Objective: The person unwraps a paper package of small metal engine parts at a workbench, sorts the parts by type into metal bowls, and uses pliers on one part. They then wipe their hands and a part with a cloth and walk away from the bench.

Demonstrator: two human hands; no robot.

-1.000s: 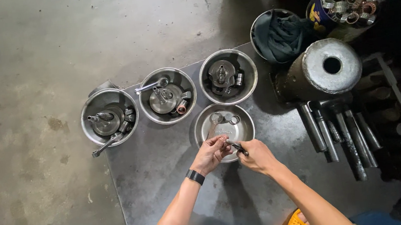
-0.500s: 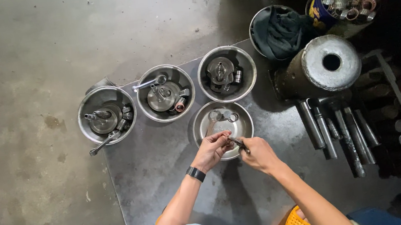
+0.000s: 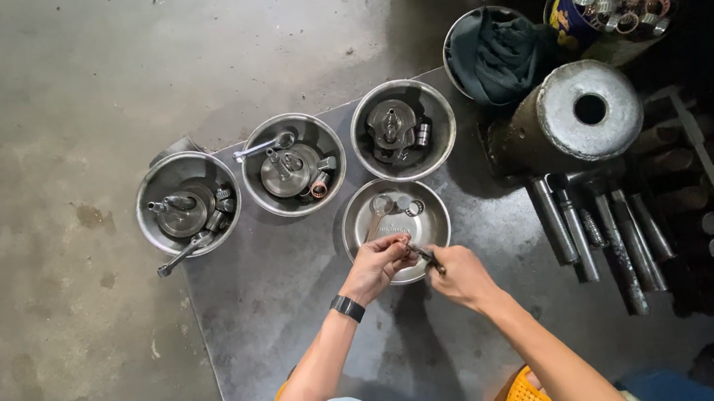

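Steel bowl (image 3: 351, 228) sits close in front of the person, so small parts land inside. Over its near rim, the left hand (image 3: 375, 266) pinches a tiny part, too small to tell, while the right hand (image 3: 460, 276) grips a thin tool (image 3: 426, 257) against it.

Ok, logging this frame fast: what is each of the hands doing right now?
Left hand: closed on a small part over the steel bowl; which part cannot be told.
Right hand: closed on a thin dark tool.

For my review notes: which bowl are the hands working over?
On the grey metal sheet stand four steel bowls. It is the nearest bowl, alone below the row of three, under the left hand and right hand. Unlike its neighbours, it is nearly empty.
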